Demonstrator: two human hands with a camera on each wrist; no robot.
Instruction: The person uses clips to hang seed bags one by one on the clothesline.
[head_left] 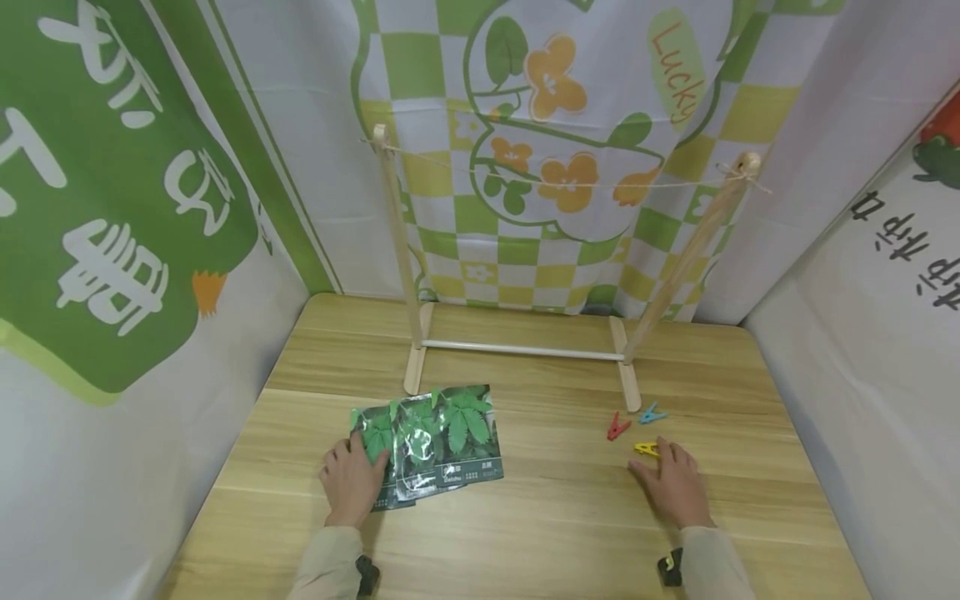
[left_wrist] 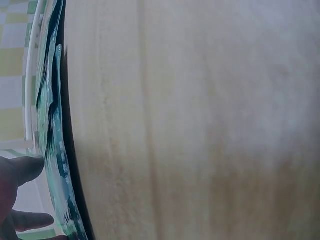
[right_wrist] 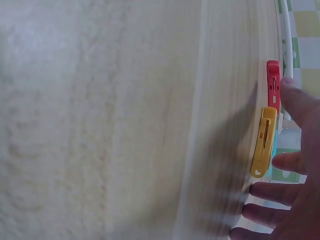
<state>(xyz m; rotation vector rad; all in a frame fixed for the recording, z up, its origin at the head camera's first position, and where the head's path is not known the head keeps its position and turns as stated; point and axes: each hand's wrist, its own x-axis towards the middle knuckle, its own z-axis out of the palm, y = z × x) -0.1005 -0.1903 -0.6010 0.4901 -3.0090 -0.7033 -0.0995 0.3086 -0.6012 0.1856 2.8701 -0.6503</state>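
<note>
Three green packets with leaf pictures overlap in a fan on the table: the left packet [head_left: 377, 427], the middle packet [head_left: 412, 437] and the right packet [head_left: 467, 429]. My left hand [head_left: 352, 481] touches the left packet's edge, thumb and fingers spread; in the left wrist view the packets [left_wrist: 56, 125] appear edge-on beside the fingers. Over on the right, my right hand [head_left: 677, 490] lies around the near side of a yellow clothespin [head_left: 646, 450], thumb and fingers apart. A red clothespin [head_left: 617, 427] and a blue clothespin [head_left: 652, 413] lie just beyond it.
A wooden stand with a left post [head_left: 399, 242] and a right post [head_left: 686, 258] rises at the back. A thin string [head_left: 525, 177] stretches between the post tops, and a white rod [head_left: 525, 349] joins the feet. Patterned cloth [head_left: 420, 67] hangs behind the table [head_left: 555, 533].
</note>
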